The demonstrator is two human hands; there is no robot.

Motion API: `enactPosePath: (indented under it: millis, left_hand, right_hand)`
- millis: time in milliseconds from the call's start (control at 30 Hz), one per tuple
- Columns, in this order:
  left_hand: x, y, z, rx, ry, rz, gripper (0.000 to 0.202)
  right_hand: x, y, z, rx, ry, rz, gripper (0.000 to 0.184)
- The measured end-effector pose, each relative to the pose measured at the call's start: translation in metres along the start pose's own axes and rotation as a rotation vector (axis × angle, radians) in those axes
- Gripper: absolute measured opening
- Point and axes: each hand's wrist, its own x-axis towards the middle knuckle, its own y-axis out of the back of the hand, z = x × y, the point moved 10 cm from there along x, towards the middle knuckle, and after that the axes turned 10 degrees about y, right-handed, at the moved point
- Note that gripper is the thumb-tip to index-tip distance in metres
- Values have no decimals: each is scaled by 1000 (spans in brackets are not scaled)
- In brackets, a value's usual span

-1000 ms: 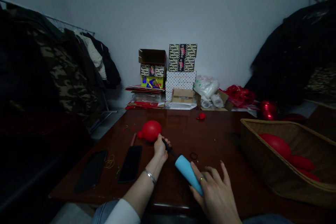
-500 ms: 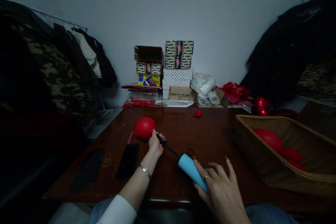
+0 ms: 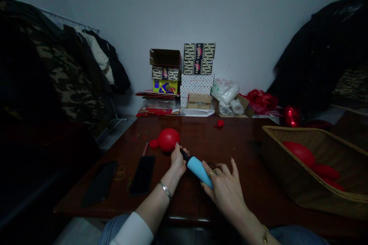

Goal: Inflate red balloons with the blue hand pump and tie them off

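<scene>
My left hand [image 3: 178, 159] is closed around the black nozzle end of a light-blue hand pump [image 3: 199, 171], where it meets a round red balloon [image 3: 169, 140]. Whether the fingers also pinch the balloon's neck is hidden. My right hand [image 3: 225, 185] grips the back end of the pump's blue barrel between thumb and index finger, its other fingers raised. The barrel sits close against the left hand, with the black rod out of sight. A smaller red bulge or balloon [image 3: 154, 144] shows just left of the round one.
A wicker basket [image 3: 304, 180] with red balloons stands on the right of the brown table [image 3: 230, 145]. Two dark phones [image 3: 143, 175] and yellow rubber bands [image 3: 119, 173] lie on the left. A small red balloon [image 3: 220, 123] lies farther back. Stacked boxes [image 3: 198, 59] stand against the wall.
My right hand has pushed the blue barrel forward and left toward my left hand, covering the black rod. The view has shifted slightly, and a small red part now shows left of the balloon.
</scene>
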Motion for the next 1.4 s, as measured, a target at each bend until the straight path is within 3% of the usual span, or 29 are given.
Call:
enactPosePath:
  millis: [233, 467, 600, 800, 933, 1200, 1400]
  left_hand:
    - [4, -2, 21, -26, -61, -19, 26]
    - [14, 8, 46, -39, -61, -16, 25]
    - [14, 3, 40, -40, -32, -40, 25]
    - [8, -4, 33, -86, -7, -38, 26]
    - [0, -6, 27, -92, 1, -34, 24]
    - [-8, -11, -6, -43, 50, -44, 26]
    - [-6, -5, 2, -3, 16, -4, 26]
  right_hand:
    - [-8, 10, 10, 79, 46, 8, 57]
    - [-54, 18, 10, 27, 104, 114, 62]
    - [-65, 24, 18, 16, 160, 114, 62]
    - [-45, 37, 37, 30, 89, 57, 56]
    - [-30, 36, 25, 40, 47, 33, 52]
    - [-5, 17, 3, 10, -20, 4, 50]
    - [-9, 9, -1, 12, -12, 32, 49]
